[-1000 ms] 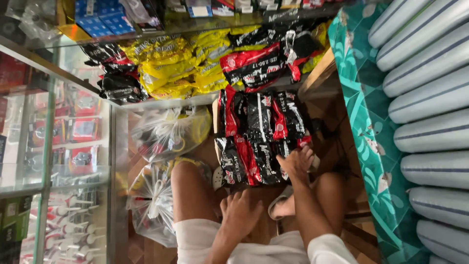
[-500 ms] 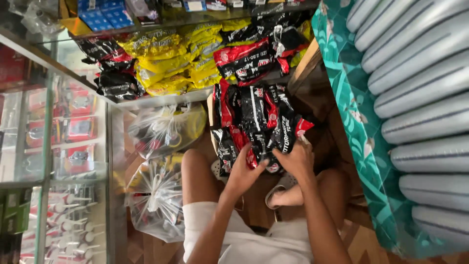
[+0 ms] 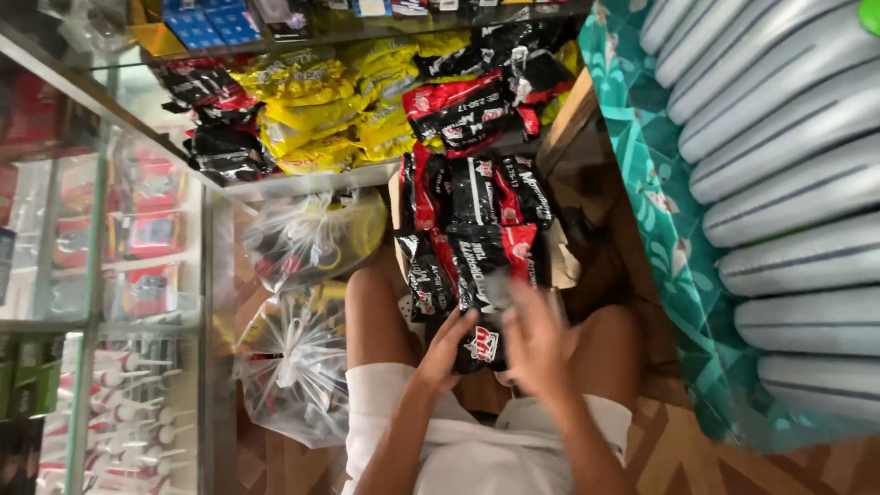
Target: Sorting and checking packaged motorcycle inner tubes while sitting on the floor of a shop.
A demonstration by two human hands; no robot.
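Shop floor beside glass shelf (image 3: pixel 302 179); left hand (image 3: pixel 451 341), right hand (image 3: pixel 534 341) grip closed on red-black packet (image 3: pixel 481 346).

Left hand (image 3: pixel 446 344), right hand (image 3: pixel 536 339) raised together, fingers curled.

Bright daylight, glare on the glass case (image 3: pixel 110 275) (right hand (image 3: pixel 536 339) motion-blurred).

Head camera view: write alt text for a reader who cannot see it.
A seated person's left hand and right hand hold a black and red packet above their lap, at the near end of a pile of similar packets. Yellow packets fill a glass shelf beyond, and tied clear plastic bags sit at the left.
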